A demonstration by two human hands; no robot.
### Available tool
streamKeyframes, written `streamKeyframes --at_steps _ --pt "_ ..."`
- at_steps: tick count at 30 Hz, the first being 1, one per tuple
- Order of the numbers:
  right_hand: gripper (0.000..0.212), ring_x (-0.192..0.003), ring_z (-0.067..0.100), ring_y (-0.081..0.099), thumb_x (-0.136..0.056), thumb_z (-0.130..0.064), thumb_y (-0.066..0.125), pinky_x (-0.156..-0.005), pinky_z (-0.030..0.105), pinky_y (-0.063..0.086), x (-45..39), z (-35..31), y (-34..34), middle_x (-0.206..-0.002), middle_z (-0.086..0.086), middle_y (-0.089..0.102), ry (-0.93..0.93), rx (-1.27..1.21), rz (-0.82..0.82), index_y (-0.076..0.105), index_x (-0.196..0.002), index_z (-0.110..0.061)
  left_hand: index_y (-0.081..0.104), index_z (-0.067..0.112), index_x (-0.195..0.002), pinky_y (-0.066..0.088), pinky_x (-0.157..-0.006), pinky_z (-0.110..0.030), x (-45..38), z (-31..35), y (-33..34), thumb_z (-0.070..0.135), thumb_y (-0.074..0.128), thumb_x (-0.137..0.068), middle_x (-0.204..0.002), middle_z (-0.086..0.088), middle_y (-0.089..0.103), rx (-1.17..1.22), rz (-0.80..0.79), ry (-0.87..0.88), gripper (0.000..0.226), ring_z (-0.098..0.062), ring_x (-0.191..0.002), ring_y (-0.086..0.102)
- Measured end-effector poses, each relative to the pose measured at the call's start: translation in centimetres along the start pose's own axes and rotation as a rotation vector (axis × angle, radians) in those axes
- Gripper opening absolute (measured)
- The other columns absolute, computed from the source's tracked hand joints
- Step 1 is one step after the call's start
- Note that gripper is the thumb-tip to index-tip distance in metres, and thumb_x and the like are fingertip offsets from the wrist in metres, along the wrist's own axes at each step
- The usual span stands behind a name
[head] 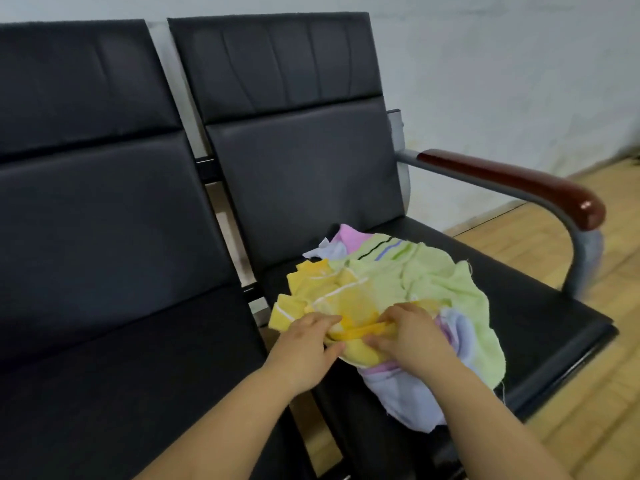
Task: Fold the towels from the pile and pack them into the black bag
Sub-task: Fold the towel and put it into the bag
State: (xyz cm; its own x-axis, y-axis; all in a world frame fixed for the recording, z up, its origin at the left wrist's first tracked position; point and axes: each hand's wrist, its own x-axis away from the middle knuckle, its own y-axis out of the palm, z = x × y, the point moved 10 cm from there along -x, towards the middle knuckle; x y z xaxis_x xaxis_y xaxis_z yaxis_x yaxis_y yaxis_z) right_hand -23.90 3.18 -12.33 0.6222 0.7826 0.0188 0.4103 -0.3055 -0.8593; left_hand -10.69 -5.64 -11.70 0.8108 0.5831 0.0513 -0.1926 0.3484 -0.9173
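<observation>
While both hands, left hand (306, 336) and right hand (407, 332), pinch the yellow towel (346, 303) with curled fingers, the pile (433, 289) lies at the seat (540, 306) front edge. A lift may well drag tangled neighbours off that edge.

towel pile (398, 299) lies on the right seat (519, 306), armrest (512, 181) to its right.

Lilac towel (408, 393) mostly buried under the pile, left seat (104, 341) cut off at the picture's edge, armrest post (585, 261) blurred
</observation>
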Motion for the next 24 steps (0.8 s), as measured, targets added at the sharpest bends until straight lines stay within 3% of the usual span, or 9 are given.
streamKeyframes --at_steps 2,5,9,12,15,17,19,21,24 --pt "0.035 -0.112 0.021 0.051 -0.085 -0.042 0.063 -0.086 0.031 0.041 -0.6 0.3 0.3 -0.120 0.002 0.056 0.003 -0.039 -0.027 0.063 -0.112 -0.020 0.051 0.027 -0.131 0.025 -0.109 -0.023 -0.8 -0.3 0.7 0.041 0.052 -0.095 -0.141 0.008 0.037 0.020 0.000 -0.029 0.039 -0.013 -0.132 0.034" --pt "0.028 -0.108 0.020 0.053 -0.089 -0.038 0.062 -0.076 0.027 0.031 -0.9 0.3 -0.5 -0.109 -0.001 0.054 -0.028 -0.096 0.026 0.064 -0.108 -0.016 0.061 0.025 -0.105 0.032 -0.098 -0.020 -1.7 -1.0 0.8 0.036 0.058 -0.093 -0.123 0.007 0.046 0.176 0.045 -0.069 0.016 -0.012 -0.116 0.043" --pt "0.027 -0.108 0.017 0.051 -0.089 -0.028 0.065 -0.079 0.019 0.028 -0.6 -0.6 -3.1 -0.108 -0.004 0.051 -0.096 -0.316 0.228 0.063 -0.110 -0.012 0.060 0.018 -0.079 0.036 -0.071 -0.021 -2.6 -0.8 -1.0 0.026 0.062 -0.091 -0.082 0.005 0.053 0.535 0.101 -0.103 0.016 -0.011 -0.080 0.048" --pt "0.020 -0.103 0.008 0.051 -0.087 -0.023 0.068 -0.085 0.014 0.031 0.0 -1.0 -5.2 -0.114 -0.007 0.050 -0.123 -0.548 0.397 0.061 -0.104 -0.014 0.063 0.014 -0.083 0.039 -0.072 -0.025 -3.1 -0.3 -3.6 0.026 0.058 -0.094 -0.079 0.002 0.054 0.683 0.191 -0.155 0.017 -0.012 -0.075 0.047" --pt "0.049 -0.119 0.008 0.047 -0.085 -0.032 0.069 -0.101 0.027 0.037 0.4 -0.3 -5.3 -0.135 -0.004 0.042 -0.010 -0.711 0.449 0.049 -0.128 -0.019 0.060 0.016 -0.083 0.050 -0.083 -0.040 -3.6 -0.7 -6.1 0.032 0.051 -0.098 -0.084 -0.006 0.058 0.914 0.289 -0.259 0.024 -0.020 -0.081 0.055" --pt "0.071 -0.133 0.017 0.038 -0.084 -0.041 0.068 -0.106 0.029 0.033 0.5 0.0 -4.6 -0.147 0.002 0.036 0.121 -0.806 0.416 0.036 -0.142 -0.017 0.061 0.012 -0.097 0.053 -0.087 -0.041 -3.3 -0.9 -7.2 0.032 0.046 -0.100 -0.100 -0.011 0.065 1.197 0.332 -0.334 0.026 -0.023 -0.093 0.063" --pt "0.078 -0.131 0.022 0.042 -0.084 -0.048 0.065 -0.110 0.035 0.033 0.5 -0.2 -3.1 -0.145 0.003 0.040 0.262 -1.010 0.313 0.029 -0.147 -0.018 0.060 0.006 -0.112 0.053 -0.086 -0.038 -2.9 -0.8 -7.9 0.029 0.043 -0.102 -0.109 -0.013 0.067 1.445 0.338 -0.368 0.031 -0.024 -0.100 0.065" --pt "0.065 -0.110 0.021 0.058 -0.087 -0.052 0.059 -0.100 0.046 0.046 0.1 -2.3 -0.9 -0.126 -0.002 0.056 0.315 -1.436 0.114 0.039 -0.141 -0.022 0.064 0.004 -0.107 0.053 -0.077 -0.037 -2.1 -0.2 -8.2 0.028 0.043 -0.101 -0.099 -0.013 0.071 1.535 0.285 -0.378 0.032 -0.023 -0.092 0.067" --pt "0.042 -0.093 0.021 0.070 -0.096 -0.039 0.049 -0.077 0.037 0.058 -0.4 -6.6 0.7 -0.107 0.005 0.072 0.256 -1.907 -0.175 0.058 -0.128 -0.014 0.067 0.007 -0.101 0.052 -0.069 -0.034 -0.7 -0.6 -8.1 0.033 0.049 -0.098 -0.091 -0.008 0.074 1.388 0.265 -0.433 0.031 -0.022 -0.086 0.068"
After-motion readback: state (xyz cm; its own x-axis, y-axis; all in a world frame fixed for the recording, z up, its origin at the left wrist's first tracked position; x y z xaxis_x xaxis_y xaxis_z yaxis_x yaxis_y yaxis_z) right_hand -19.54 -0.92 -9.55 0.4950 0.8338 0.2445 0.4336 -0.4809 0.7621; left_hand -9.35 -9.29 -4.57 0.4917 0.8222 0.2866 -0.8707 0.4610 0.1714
